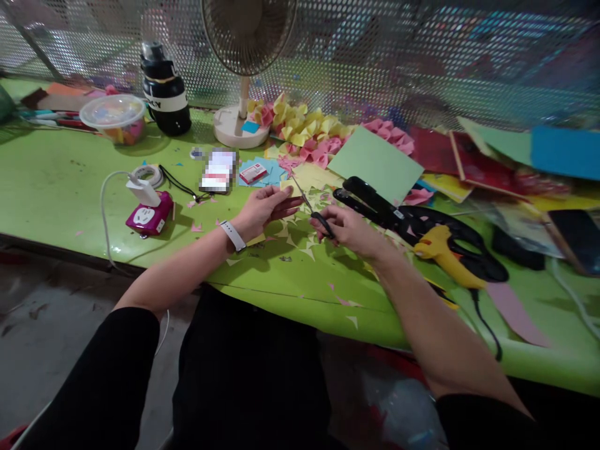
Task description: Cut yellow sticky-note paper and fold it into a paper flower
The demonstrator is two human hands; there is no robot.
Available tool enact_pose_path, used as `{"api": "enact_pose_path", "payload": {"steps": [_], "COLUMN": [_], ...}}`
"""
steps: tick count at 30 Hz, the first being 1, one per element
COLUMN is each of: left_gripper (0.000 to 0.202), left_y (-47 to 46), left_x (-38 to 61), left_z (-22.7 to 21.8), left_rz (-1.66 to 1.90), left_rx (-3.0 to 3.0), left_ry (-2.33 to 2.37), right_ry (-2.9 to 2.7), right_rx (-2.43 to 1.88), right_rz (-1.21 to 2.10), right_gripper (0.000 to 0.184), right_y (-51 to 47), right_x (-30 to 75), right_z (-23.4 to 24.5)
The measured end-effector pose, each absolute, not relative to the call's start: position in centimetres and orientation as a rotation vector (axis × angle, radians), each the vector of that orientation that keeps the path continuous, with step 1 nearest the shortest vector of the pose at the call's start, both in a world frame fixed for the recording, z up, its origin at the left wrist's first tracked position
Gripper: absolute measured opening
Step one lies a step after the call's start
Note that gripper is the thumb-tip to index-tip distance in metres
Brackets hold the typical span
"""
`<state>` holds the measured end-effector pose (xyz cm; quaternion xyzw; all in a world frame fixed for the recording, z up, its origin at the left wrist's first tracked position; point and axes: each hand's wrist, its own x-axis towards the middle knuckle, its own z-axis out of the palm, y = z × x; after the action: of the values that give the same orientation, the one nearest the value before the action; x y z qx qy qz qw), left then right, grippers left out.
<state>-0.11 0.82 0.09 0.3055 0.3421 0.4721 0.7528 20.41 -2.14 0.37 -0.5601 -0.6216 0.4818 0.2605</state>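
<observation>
My right hand is closed around the black handle of a pair of scissors, their blades pointing up and left toward my other hand. Between the thumb and fingers of my left hand is a small piece of yellow paper. The scissor blades pass close to its fingertips; whether they touch the paper I cannot tell. Below and between both hands, pale paper scraps lie scattered on the green table. Blue paper squares with a small red-and-white box lie just beyond my left hand.
Behind stand a fan, a black bottle and folded paper flowers. At left are a purple power adapter and a phone. Right of my right arm lie a black stapler and a yellow glue gun with its cord.
</observation>
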Motion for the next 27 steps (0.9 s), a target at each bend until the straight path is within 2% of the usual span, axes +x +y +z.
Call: {"api": "enact_pose_path", "payload": {"steps": [14, 27], "left_gripper": [0.019, 0.018], "left_y": [1.3, 1.5], "left_x": [-0.8, -1.3], "left_z": [-0.1, 0.2], "left_rz": [0.987, 0.905], "left_rx": [0.814, 0.934], "left_ry": [0.84, 0.859], "right_ry": [-1.693, -1.626], "right_rx": [-1.477, -1.461], "right_rz": [1.252, 1.359], "right_gripper": [0.051, 0.049], "right_y": [-2.2, -2.0], "right_x": [20.8, 21.7], "right_z": [0.5, 0.4]}}
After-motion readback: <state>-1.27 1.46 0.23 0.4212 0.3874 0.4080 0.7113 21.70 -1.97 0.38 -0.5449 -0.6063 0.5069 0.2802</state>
